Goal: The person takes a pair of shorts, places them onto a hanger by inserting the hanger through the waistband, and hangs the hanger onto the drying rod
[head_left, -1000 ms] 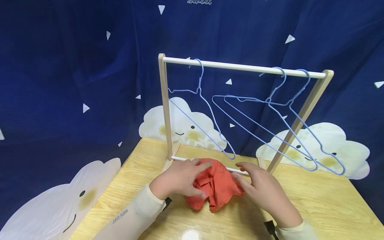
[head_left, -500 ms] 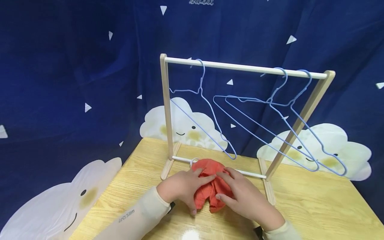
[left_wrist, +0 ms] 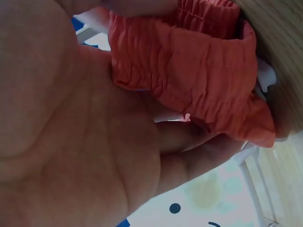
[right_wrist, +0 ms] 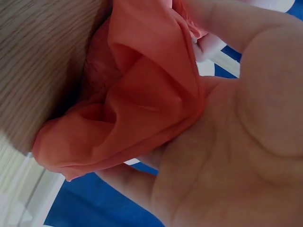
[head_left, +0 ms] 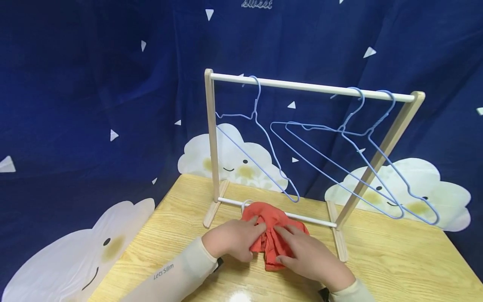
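Observation:
A small crumpled red garment [head_left: 268, 216] lies on the wooden table in front of the rack, with the person's hands on both sides of it. A gathered, elastic-looking band [left_wrist: 203, 61] shows in the left wrist view; the garment's exact kind is unclear. The left hand [head_left: 234, 239] grips its left part, fingers behind the cloth and thumb on the near side. On the right, the right hand [head_left: 307, 253] holds a smooth fold [right_wrist: 142, 94], its fingers partly hidden behind the fabric. A white curved piece [head_left: 247, 203] peeks out behind the garment.
A wooden clothes rack [head_left: 392, 134] with a white top rail [head_left: 302, 86] stands behind the hands. One blue wire hanger [head_left: 269, 138] hangs at left, two more [head_left: 360, 155] at right. The rack's lower bar [head_left: 313, 219] runs just behind the garment. A dark blue cloud-printed curtain [head_left: 94, 84] surrounds the table.
The right hand has moved inward from the garment's right side onto it. The left hand has shifted slightly right and its thumb has drawn in. The cloth's folds have changed shape.

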Available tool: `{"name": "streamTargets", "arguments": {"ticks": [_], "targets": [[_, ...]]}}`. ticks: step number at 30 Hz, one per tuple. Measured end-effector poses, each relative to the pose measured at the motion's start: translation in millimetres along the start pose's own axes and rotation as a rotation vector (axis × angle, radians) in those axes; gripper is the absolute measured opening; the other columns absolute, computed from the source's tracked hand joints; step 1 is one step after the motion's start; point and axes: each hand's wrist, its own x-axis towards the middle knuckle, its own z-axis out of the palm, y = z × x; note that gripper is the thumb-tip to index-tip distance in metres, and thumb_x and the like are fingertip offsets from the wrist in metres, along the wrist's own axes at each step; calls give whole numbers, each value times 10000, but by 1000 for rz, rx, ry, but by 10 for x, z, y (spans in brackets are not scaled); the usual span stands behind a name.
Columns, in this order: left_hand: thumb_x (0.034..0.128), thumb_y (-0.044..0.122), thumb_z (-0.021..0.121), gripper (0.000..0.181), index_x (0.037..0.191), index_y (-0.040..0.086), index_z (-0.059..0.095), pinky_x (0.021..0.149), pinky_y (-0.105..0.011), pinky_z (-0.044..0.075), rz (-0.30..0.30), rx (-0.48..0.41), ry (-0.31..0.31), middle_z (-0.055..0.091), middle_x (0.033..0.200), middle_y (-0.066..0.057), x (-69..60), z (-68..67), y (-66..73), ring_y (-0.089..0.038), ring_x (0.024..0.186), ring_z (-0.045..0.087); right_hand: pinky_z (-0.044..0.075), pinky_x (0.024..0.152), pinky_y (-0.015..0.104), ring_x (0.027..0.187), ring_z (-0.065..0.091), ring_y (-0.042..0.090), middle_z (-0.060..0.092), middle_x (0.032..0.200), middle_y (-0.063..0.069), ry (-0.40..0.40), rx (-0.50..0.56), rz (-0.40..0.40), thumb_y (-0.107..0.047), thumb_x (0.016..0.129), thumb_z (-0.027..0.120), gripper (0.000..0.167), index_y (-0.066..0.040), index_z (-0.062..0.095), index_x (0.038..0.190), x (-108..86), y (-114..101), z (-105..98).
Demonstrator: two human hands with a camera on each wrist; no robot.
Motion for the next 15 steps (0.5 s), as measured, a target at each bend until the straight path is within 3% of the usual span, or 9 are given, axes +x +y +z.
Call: {"name": "streamTargets", "arguments": {"ticks": [5, 8, 13, 15], "targets": [[846, 161, 792, 352, 1126, 239, 594, 775, -330, 583, 35, 21, 34, 588, 1590, -132, -7, -35, -19, -153, 996, 732, 554, 1061, 606, 1370, 635, 393, 519, 1618, 196, -42, 21, 6, -408, 934, 849, 774, -99, 555, 1579, -9, 44, 2], [872, 100, 762, 245, 995, 251, 614, 753, -307, 575, 54, 55, 64, 685, 1483, -62, -18, -62, -29, -150, 1132, 739, 519, 1109, 619, 1433, 585, 426, 492, 1643, 225, -51, 42, 16, -397, 942, 839, 752, -93, 565, 1572, -2, 82, 20], [922, 55, 771, 247, 885, 275, 665, 728, -236, 532, 62, 91, 100, 775, 1314, 58, -63, -138, -31, -127, 1304, 692, 498, 1143, 607, 1450, 573, 419, 486, 1654, 217, -51, 40, 25, -351, 943, 838, 710, -86, 583, 1550, 15, 129, 38], [940, 39, 765, 268, 887, 289, 681, 717, -217, 517, 60, 84, 104, 768, 1328, 66, -96, -180, -32, -124, 1261, 714, 504, 1133, 610, 1425, 597, 409, 501, 1644, 202, -54, 47, 31, -338, 933, 848, 700, -99, 591, 1538, 20, 136, 32]]}}
